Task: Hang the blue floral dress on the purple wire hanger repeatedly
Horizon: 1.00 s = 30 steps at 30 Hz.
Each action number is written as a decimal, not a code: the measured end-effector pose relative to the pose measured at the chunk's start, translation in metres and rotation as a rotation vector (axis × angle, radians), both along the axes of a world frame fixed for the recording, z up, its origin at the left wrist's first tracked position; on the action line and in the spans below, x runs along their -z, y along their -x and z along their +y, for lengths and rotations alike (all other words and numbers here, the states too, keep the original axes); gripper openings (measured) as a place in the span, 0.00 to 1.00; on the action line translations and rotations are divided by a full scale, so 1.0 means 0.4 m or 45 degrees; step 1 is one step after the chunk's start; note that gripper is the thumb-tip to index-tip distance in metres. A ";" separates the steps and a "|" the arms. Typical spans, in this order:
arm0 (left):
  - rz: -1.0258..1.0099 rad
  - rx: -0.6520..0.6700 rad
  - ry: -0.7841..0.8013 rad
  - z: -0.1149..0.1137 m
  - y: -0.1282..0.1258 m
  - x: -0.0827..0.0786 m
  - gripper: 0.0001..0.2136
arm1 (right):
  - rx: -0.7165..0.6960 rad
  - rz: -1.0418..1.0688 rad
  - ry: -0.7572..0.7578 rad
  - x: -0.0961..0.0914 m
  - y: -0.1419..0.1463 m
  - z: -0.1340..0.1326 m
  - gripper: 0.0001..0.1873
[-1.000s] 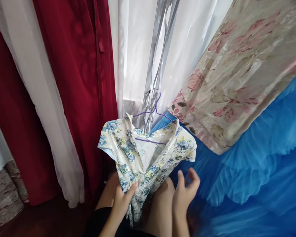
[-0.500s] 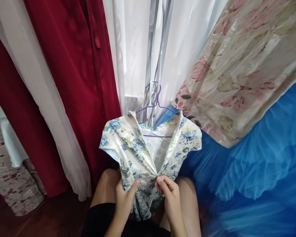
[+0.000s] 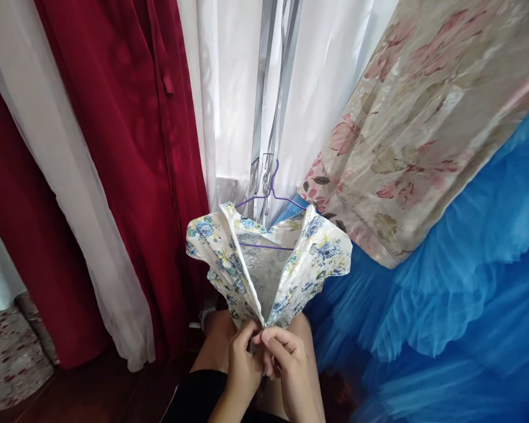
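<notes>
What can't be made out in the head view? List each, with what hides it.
Head view:
Garment: lower part hidden by the left hand and right hand.
Exact part pinched: covered by both hands, too small.
Blue fabric: right side cut off by the edge.

Person's left hand [image 3: 245, 355] and right hand [image 3: 287, 357] meeting at low point of V-shaped gap in cap-sleeved floral garment [image 3: 321, 249], both pinching fabric. Purple hanger [image 3: 271, 194] inside shoulders. Bare legs [image 3: 214, 341] underneath. From where I stand: grey ribbons [image 3: 263, 64] down white cloth [image 3: 233, 88] behind; crimson drape [image 3: 127, 147] to person's left; pink-flowered beige fabric [image 3: 414, 135] right, overlapping blue ruffled tulle [image 3: 432, 317].
</notes>
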<state>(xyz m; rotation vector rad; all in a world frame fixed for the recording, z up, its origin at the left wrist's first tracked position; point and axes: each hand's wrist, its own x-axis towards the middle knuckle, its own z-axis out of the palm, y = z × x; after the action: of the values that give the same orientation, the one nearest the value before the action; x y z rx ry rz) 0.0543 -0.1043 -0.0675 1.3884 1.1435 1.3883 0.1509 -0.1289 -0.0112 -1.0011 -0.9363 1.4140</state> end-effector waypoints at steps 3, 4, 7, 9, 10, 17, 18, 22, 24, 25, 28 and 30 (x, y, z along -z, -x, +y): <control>0.253 0.001 -0.185 0.012 0.027 0.029 0.08 | 0.062 0.261 0.033 -0.023 -0.011 0.052 0.18; 0.317 -0.009 -0.200 0.019 0.038 0.039 0.09 | 0.036 0.324 0.032 -0.044 -0.015 0.081 0.18; 0.355 0.020 -0.144 0.042 0.060 0.060 0.14 | -0.110 0.391 0.000 -0.147 -0.029 0.187 0.15; 0.314 0.061 -0.099 0.055 0.062 0.065 0.16 | -0.159 0.405 -0.015 -0.234 -0.038 0.257 0.12; 0.298 0.070 -0.090 0.059 0.060 0.065 0.16 | -0.177 0.410 -0.011 -0.277 -0.041 0.287 0.10; 0.291 0.030 -0.071 0.063 0.037 0.119 0.18 | -0.164 0.378 -0.168 -0.432 -0.067 0.343 0.06; 0.304 0.028 -0.067 0.062 0.036 0.131 0.18 | -0.124 0.325 -0.237 -0.428 -0.069 0.334 0.08; 0.385 0.072 -0.133 0.072 0.045 0.094 0.12 | 0.001 0.114 -0.432 -0.389 -0.063 0.294 0.13; 0.371 0.106 -0.235 0.092 0.054 -0.005 0.07 | 0.037 0.057 -0.460 -0.374 -0.058 0.274 0.13; 0.337 0.090 -0.280 0.107 0.057 -0.071 0.06 | 0.052 0.032 -0.466 -0.370 -0.057 0.265 0.13; 0.210 -0.047 -0.562 0.167 0.063 -0.294 0.12 | 0.069 -0.046 -0.494 -0.375 -0.059 0.239 0.14; 0.231 -0.034 -0.751 0.208 0.062 -0.422 0.18 | 0.070 -0.096 -0.550 -0.385 -0.064 0.228 0.15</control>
<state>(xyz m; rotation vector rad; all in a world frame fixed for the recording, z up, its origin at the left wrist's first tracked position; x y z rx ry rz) 0.0294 -0.0212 0.1011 1.9477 0.8949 1.7302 0.1767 -0.0376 0.1426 -0.7507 -1.1985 1.0707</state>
